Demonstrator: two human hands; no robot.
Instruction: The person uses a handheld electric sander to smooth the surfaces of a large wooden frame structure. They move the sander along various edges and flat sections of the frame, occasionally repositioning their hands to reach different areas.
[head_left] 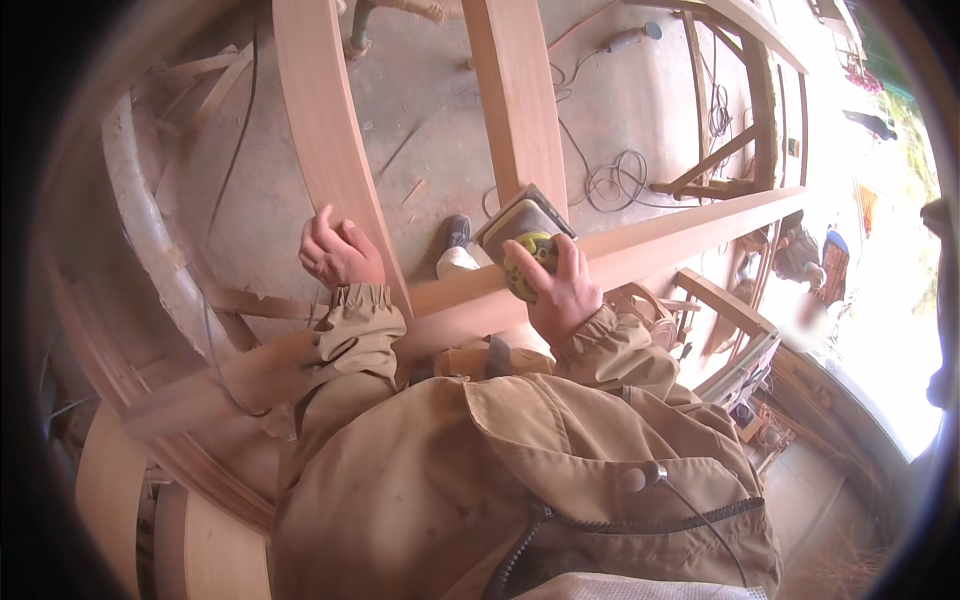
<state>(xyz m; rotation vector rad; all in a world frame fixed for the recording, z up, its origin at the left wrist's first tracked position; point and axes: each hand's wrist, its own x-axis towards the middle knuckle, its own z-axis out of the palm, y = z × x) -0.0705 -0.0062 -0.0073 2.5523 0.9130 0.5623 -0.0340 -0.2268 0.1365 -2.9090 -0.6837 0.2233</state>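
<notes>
My right hand [566, 292] is wrapped around the green and black body of a sander [528, 262]. The flat, rectangular pad of the tool is tipped up near the joint where a pale wooden board [515, 110] meets a long crosswise beam [650, 245]. At the left, my left hand [340, 250] is by the near part of a second pale board [325, 100]. Its fingers are loosely bent and apart, with nothing seen in them. Whether it touches the board I cannot tell. Brown jacket sleeves cover both my forearms.
Coiled cables [615, 180] lie on the concrete floor [430, 130], with a hand-held power tool [632, 38] farther off. A wooden frame [765, 100] stands at the far right. Curved wooden pieces [205, 545] are at the lower left. A shoe [457, 232] shows below the beam.
</notes>
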